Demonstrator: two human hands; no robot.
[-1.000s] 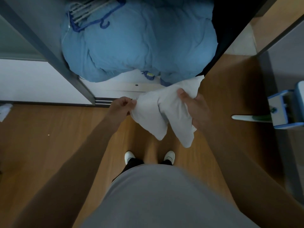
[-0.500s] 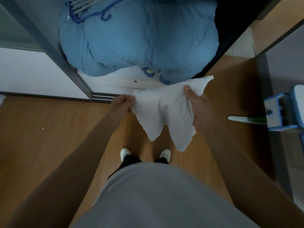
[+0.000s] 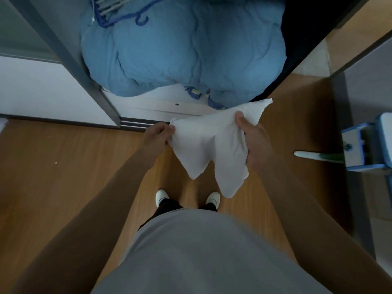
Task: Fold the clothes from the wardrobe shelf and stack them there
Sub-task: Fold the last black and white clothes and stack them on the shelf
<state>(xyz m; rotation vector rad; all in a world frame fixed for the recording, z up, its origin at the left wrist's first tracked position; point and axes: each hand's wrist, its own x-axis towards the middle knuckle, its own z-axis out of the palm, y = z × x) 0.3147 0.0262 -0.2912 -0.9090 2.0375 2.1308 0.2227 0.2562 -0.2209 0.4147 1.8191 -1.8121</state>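
White and limp, the garment (image 3: 203,143) hangs in the air in front of the open wardrobe, held at both sides. My left hand (image 3: 158,135) pinches one upper corner with curled fingers. My right hand (image 3: 253,141) grips the other side, thumb pressed on top, and a loose corner of cloth sticks up past it. Below my hands the cloth droops in two points toward the wooden floor (image 3: 63,166), above my white shoes (image 3: 161,196). Its upper edge is close to the front of the white wardrobe shelf (image 3: 161,105) but does not rest on it. A bulky blue duvet (image 3: 182,49) fills that shelf and bulges over its front edge, with a blue hanger (image 3: 127,16) lying on its far left part. The grey door frame (image 3: 70,60) runs down the left side of the opening. My grey shirt (image 3: 201,251) fills the bottom of the view.
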